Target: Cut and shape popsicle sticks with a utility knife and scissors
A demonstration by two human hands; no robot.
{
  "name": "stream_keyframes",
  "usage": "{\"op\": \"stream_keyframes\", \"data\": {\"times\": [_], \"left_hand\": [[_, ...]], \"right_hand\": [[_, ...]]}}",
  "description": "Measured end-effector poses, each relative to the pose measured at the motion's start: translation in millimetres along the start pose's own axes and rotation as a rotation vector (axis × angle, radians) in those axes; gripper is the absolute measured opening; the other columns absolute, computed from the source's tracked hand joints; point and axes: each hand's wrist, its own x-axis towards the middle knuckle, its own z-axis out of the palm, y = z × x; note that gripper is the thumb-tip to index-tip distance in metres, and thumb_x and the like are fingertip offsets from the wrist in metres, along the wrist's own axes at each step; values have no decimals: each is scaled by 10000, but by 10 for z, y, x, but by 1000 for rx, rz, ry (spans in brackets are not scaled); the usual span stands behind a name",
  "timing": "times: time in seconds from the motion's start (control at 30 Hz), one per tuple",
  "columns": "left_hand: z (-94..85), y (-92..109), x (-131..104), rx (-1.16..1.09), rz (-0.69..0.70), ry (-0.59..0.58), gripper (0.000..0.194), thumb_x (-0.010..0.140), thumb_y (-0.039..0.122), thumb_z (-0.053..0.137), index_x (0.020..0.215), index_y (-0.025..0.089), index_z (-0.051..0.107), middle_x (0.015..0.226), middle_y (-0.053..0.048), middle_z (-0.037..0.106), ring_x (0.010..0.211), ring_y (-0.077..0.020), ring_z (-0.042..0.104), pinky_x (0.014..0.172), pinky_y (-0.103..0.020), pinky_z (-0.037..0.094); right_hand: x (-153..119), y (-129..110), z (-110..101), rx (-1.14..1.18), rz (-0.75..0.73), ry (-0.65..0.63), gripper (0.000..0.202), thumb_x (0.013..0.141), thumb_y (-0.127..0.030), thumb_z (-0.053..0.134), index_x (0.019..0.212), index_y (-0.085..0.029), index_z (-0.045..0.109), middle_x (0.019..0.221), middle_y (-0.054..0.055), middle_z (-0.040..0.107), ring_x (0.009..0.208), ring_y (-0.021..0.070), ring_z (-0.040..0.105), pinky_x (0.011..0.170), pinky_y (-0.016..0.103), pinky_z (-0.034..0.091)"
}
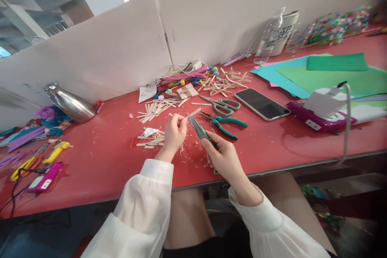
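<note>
My left hand (175,132) pinches a thin wooden stick (194,113) above the red table (115,169). In my right hand (222,151) is a utility knife (198,128), its blade end close beside the stick. Small wood shavings lie scattered under both hands. Just beyond the knife are teal-handled pliers (225,124) and grey-handled scissors (225,107), lying on the table. Left of my left hand sit short cut sticks (152,141) with a white scrap on them. Loose sticks (154,109) are heaped farther back.
A phone (262,104), a purple power strip (320,117) with a cable and coloured sheets (332,72) are on the right. A metal jug (71,104), yellow glue gun (57,152) and another power strip (45,177) stand or lie left. A white partition (211,20) rises behind.
</note>
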Motion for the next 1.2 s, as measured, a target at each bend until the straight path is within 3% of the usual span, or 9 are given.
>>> {"op": "stream_keyframes", "data": {"times": [0.27, 0.4, 0.6, 0.87, 1.2], "left_hand": [[-143, -259, 142, -52, -128, 193, 157, 827, 244, 441, 681, 202, 400, 499, 68, 428, 442, -93, 434, 481, -205, 346], [-163, -298, 170, -125, -147, 113, 155, 826, 277, 442, 695, 197, 417, 481, 73, 427, 413, -88, 422, 440, -196, 345], [-110, -131, 91, -130, -112, -47, 109, 815, 266, 467, 742, 186, 466, 503, 71, 420, 426, -75, 401, 445, -188, 327], [-114, -86, 52, -68, -31, -90, 135, 832, 269, 461, 722, 191, 449, 551, 40, 513, 490, -89, 496, 504, -195, 379], [-114, -37, 20, 139, 85, -34, 133, 851, 242, 447, 723, 206, 448, 608, 15, 559, 552, -123, 543, 543, -220, 369]], "right_hand": [[18, -33, -41, 58, 43, -8, 450, 765, -425, 497, 1086, -118, 563, 628, -22, 540, 339, 68, 398, 326, 230, 368], [51, -37, -27, 42, 36, -30, 463, 758, -446, 500, 1075, -115, 559, 629, -21, 543, 338, 68, 389, 324, 232, 361], [84, 13, -5, -58, -10, -15, 474, 768, -449, 502, 1115, -130, 558, 667, 1, 575, 385, 84, 414, 365, 237, 378], [68, 54, -18, -157, -31, 5, 455, 793, -425, 475, 1142, -148, 564, 660, 1, 577, 402, 95, 410, 399, 242, 387], [63, -3, -5, -203, -22, 10, 400, 787, -398, 459, 1070, -145, 584, 619, -4, 558, 389, 101, 402, 400, 245, 371]]}}
